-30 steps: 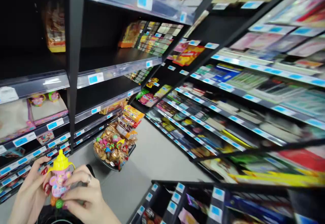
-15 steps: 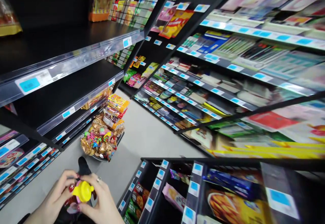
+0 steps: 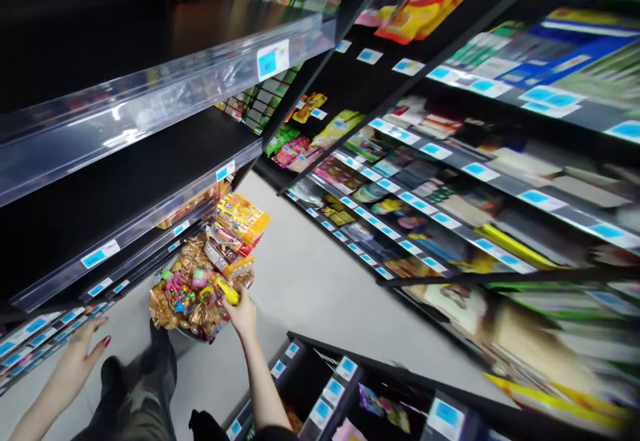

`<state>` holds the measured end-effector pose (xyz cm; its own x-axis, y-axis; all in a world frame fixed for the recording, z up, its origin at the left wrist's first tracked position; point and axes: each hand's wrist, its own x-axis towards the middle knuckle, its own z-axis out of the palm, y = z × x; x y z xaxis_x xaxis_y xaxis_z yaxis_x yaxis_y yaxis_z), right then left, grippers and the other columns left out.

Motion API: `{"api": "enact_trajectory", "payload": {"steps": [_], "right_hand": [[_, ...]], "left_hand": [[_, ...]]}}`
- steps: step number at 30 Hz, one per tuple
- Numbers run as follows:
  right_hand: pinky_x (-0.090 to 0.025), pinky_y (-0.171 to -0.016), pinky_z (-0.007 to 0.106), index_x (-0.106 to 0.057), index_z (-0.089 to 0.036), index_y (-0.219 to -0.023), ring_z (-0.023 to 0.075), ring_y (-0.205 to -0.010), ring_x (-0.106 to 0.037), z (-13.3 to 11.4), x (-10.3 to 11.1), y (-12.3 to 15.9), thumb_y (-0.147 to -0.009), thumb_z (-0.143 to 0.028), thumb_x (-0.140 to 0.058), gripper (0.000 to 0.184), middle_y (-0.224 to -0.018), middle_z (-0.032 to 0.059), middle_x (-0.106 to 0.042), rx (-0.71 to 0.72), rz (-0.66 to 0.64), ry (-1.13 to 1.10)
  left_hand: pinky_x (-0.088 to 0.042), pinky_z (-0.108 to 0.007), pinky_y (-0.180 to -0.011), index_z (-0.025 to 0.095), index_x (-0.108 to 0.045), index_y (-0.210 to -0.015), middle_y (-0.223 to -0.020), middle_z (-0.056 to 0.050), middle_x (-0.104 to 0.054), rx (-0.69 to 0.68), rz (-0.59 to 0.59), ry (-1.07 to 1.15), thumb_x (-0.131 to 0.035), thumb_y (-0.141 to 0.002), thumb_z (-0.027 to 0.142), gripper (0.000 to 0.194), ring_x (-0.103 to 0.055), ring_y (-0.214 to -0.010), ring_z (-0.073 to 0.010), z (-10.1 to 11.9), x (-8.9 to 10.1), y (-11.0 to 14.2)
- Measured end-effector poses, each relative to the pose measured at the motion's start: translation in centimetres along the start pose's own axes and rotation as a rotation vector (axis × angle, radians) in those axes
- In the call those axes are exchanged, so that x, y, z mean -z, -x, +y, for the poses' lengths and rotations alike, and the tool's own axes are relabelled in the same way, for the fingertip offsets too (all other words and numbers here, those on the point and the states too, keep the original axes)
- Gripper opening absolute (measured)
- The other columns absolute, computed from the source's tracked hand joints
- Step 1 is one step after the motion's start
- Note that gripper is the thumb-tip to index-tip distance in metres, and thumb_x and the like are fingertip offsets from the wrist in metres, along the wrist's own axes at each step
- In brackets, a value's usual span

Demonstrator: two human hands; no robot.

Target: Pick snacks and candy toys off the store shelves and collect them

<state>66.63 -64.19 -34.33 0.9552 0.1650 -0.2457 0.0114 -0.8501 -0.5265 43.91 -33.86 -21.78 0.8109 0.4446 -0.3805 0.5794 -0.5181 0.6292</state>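
My right hand (image 3: 243, 313) reaches down to a basket (image 3: 186, 331) on the floor heaped with wrapped sweets and toys, and its fingers are closed on the yellow-topped toy bottle (image 3: 226, 290) at the pile's right side. My left hand (image 3: 85, 349) hangs free by the lowest shelf rail on the left, fingers spread, holding nothing. Orange snack packets (image 3: 239, 217) lie stacked at the far end of the basket.
Black shelves with clear rails and blue price tags (image 3: 273, 61) rise on the left. Stocked shelves (image 3: 430, 221) line the aisle's right side. A low rack (image 3: 350, 387) stands close at my right. My dark-trousered leg and shoe (image 3: 137, 381) are on the grey floor (image 3: 310, 287).
Both hands held the toy bottle near my body before. Now the left hand has let go and moved aside, and the right hand has carried the toy forward to the basket pile.
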Motion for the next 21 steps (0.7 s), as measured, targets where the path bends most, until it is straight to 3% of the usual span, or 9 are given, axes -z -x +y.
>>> {"api": "enact_trajectory", "payload": {"steps": [5,10,16,21], "right_hand": [[-0.047,-0.075,0.034,-0.05,-0.014,-0.111,0.0174,-0.086,-0.058,1.8,-4.7,-6.5,-0.082,-0.032,-0.056,0.034,-0.104,0.008,-0.058,0.023,-0.119,0.177],[-0.049,-0.071,0.035,-0.05,-0.015,-0.115,0.0159,-0.079,-0.058,3.1,-7.2,-9.1,-0.086,-0.038,-0.053,0.037,-0.099,0.0062,-0.058,-0.029,-0.181,0.307],[-0.05,-0.073,0.035,-0.047,-0.016,-0.12,0.0171,-0.085,-0.058,3.9,-9.0,-9.6,-0.089,-0.037,-0.048,0.038,-0.107,0.0077,-0.057,-0.063,-0.133,0.351],[-0.046,-0.081,0.041,-0.047,-0.013,-0.12,0.0234,-0.101,-0.053,3.0,-9.9,-8.5,-0.086,-0.035,-0.051,0.041,-0.115,0.0124,-0.052,-0.122,0.006,0.344]], "left_hand": [[-0.047,-0.04,-0.092,0.022,-0.055,-0.104,-0.11,-0.01,-0.067,0.17,-0.182,-0.026,-0.044,-0.077,0.046,0.038,-0.063,-0.1,-0.024,-4.4,-1.2,2.5],[-0.049,-0.034,-0.086,0.023,-0.055,-0.108,-0.108,-0.008,-0.068,0.251,-0.261,-0.063,-0.045,-0.078,0.039,0.036,-0.064,-0.095,-0.0217,-6.3,-3.6,4.6],[-0.047,-0.034,-0.089,0.02,-0.056,-0.113,-0.112,-0.009,-0.067,0.271,-0.227,-0.164,-0.044,-0.079,0.035,0.039,-0.062,-0.101,-0.022,-6.2,-4.4,4.7],[-0.045,-0.036,-0.094,0.016,-0.055,-0.118,-0.118,-0.01,-0.064,0.285,-0.26,-0.29,-0.041,-0.079,0.034,0.046,-0.06,-0.107,-0.0231,-4.6,-4.4,3.8]]}}
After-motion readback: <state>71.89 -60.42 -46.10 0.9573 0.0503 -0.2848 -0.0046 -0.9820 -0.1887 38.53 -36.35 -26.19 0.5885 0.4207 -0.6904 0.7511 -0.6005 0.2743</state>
